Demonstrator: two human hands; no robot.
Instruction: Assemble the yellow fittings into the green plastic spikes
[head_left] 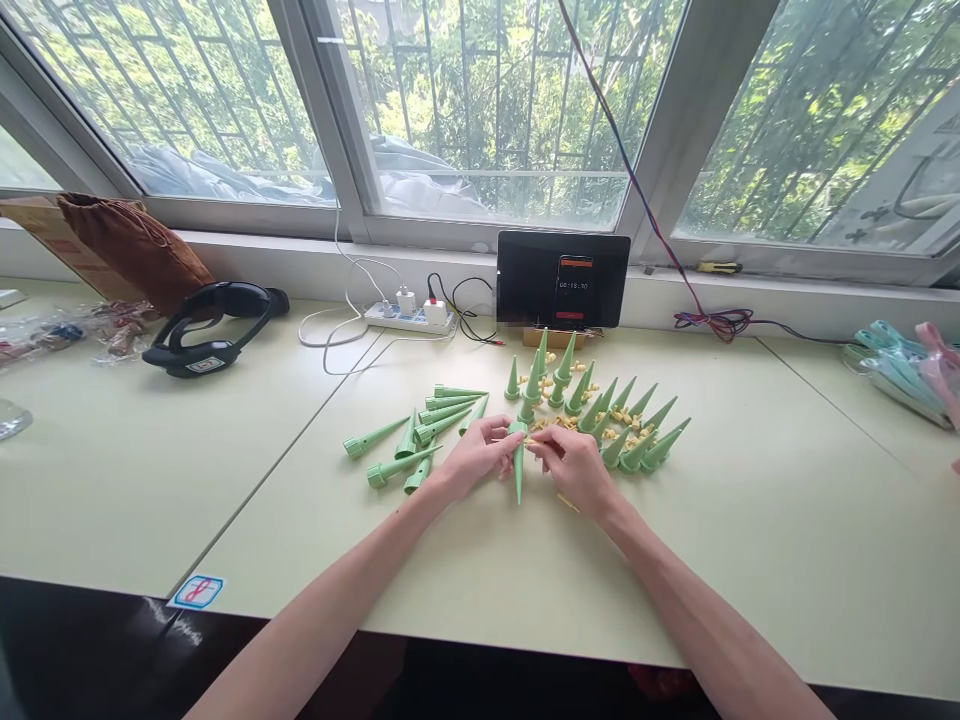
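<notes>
In the head view, our left hand (484, 450) grips a green spike (518, 470) near its wide end, over the middle of the surface (465, 600), with the tip aimed back at the front edge. Held that way, the wide end probably stays steady and the side within easy reach of the other hand. Our right hand (577, 460) pinches a small yellow piece (530, 443) close against the spike's right side; fingertips seem to suit so slight a part, though we cannot tell whether it is seated.

Left of our hands, toward the surface's back edge, loose spikes (390, 467) mostly lie on their sides, their tapered shape giving them little to stand on except the wide end. To the right, other spikes (634, 458) stand tip up on those broad ends, which likely keeps them apart from the lying ones. More yellow pieces (555, 424) are scattered among them, handy for the right hand. By the back edge, a tablet (529, 280) stands propped upright, presumably so its screen faces us.
</notes>
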